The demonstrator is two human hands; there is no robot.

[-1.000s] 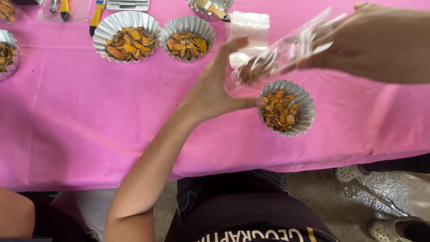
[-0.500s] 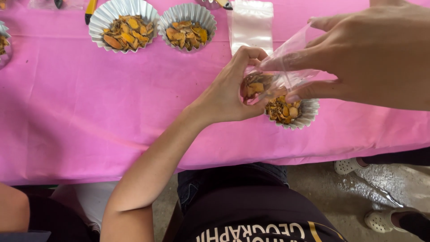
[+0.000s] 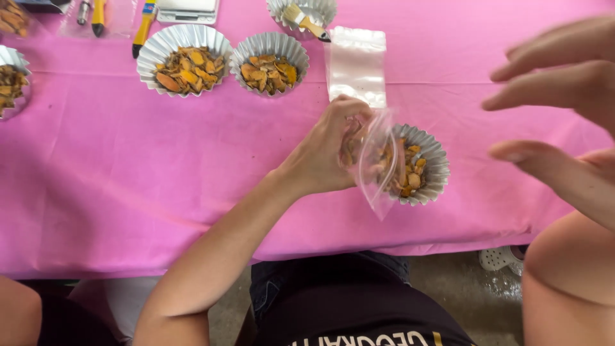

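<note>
The left hand (image 3: pixel 323 150) pinches the clear plastic bag (image 3: pixel 378 166) over the foil cup of dried slices (image 3: pixel 419 165); the right hand (image 3: pixel 564 109) hovers with open fingers, so the one-handed bag could sag and spill

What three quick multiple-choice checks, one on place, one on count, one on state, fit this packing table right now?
1. Where does the clear plastic zip bag in the left hand hang?
A. over the fluted foil cup of orange-brown dried slices near the table edge
B. on the floor
C. inside the white tray

2. How many fluted foil cups with dried slices sit side by side at upper left on the pink tablecloth?
A. none
B. two
C. six

3. What is the right hand doing?
A. gripping a brush
B. open, fingers spread, holding nothing
C. resting flat on the cloth

A: bag overlaps that cup. B: two adjoining cups. B: nothing held.
</note>
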